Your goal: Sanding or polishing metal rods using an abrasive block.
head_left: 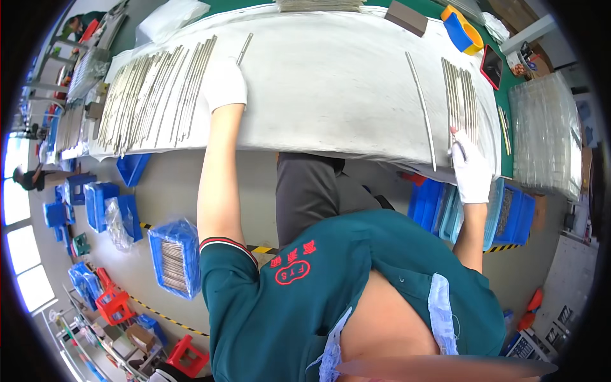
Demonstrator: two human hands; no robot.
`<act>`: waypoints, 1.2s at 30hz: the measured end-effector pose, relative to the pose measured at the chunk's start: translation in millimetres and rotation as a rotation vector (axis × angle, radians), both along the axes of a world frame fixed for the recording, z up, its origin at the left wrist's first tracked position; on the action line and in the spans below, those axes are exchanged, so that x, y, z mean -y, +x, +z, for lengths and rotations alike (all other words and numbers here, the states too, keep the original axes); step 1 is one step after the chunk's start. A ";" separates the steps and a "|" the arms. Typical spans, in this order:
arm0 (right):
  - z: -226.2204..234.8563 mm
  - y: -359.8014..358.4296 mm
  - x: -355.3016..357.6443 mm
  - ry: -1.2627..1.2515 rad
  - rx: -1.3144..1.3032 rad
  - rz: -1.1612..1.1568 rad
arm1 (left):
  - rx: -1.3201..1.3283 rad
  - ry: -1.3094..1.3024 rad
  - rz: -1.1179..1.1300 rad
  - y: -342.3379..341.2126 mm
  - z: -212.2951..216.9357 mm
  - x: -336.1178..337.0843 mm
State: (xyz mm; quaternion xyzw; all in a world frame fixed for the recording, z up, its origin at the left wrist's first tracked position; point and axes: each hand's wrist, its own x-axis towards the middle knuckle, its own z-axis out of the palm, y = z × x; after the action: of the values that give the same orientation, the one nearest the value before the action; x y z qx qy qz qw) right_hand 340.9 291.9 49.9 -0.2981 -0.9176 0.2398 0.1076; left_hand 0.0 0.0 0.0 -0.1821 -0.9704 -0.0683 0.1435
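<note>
— What is the left hand [224, 84] on?

— A single thin grey metal rod [244, 49] lying on the white cloth-covered desk [331, 95]. The white-gloved hand rests over the rod's near end, fingers curled down on it; the far end sticks out beyond the hand, away from the person. Whether the fingers actually close round it, I cannot tell.

— And the right hand [471, 170]?

— Also in a white glove, at the near edge of the desk. Its fingers are bent and pinch the near ends of a small bundle of thin metal rods [461, 95] that runs away from the hand across the cloth.

— Anything between the two hands?

— One long pale rod [422, 108] lies alone just to the left of the right hand's bundle. The rest of the cloth between the hands is bare.

— And outward from there?

— Just left of the left hand a wide row of many metal rods [149, 95] is spread side by side. Beyond the right hand, at the far end of the desk, sit a blue and orange tool [463, 28] and a dark rectangular block [407, 17]. To the right of the right hand is a stack of clear plastic trays [547, 137]. Below the desk edge, blue plastic bins [503, 216] stand on the floor near the right hand, and another blue bin with metal parts [174, 258] lies below the left arm.
</note>
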 end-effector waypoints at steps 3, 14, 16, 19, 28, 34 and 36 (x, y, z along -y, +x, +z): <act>10.1 -16.9 23.3 -0.375 -0.193 -0.040 | 0.060 -0.106 -0.007 8.9 1.2 -18.8; -19.8 -64.7 38.3 -0.761 -0.368 0.069 | 1.192 1.254 -0.131 141.1 24.6 -40.7; -22.4 -63.3 27.6 -0.735 -0.405 0.015 | 1.205 1.244 -0.145 140.1 27.3 -31.2; -17.2 -58.0 23.6 -0.705 -0.381 -0.022 | 1.222 1.234 -0.248 140.2 29.4 -28.9; 4.8 -40.7 74.0 -0.509 0.110 0.251 | 1.382 1.206 0.013 186.6 20.4 -9.7; -23.5 -30.7 83.5 -0.084 0.290 0.513 | 1.447 0.955 0.109 210.6 27.9 -3.2; -23.9 -30.6 84.7 -0.044 0.315 0.518 | 1.484 0.955 0.058 211.2 20.8 -2.2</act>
State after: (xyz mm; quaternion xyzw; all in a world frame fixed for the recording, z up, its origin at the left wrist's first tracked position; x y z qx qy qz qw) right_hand 310.2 207.2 25.9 -0.0902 -0.9631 0.2297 -0.1072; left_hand 211.2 2.2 20.8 0.0132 -0.6854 -0.5633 -0.4612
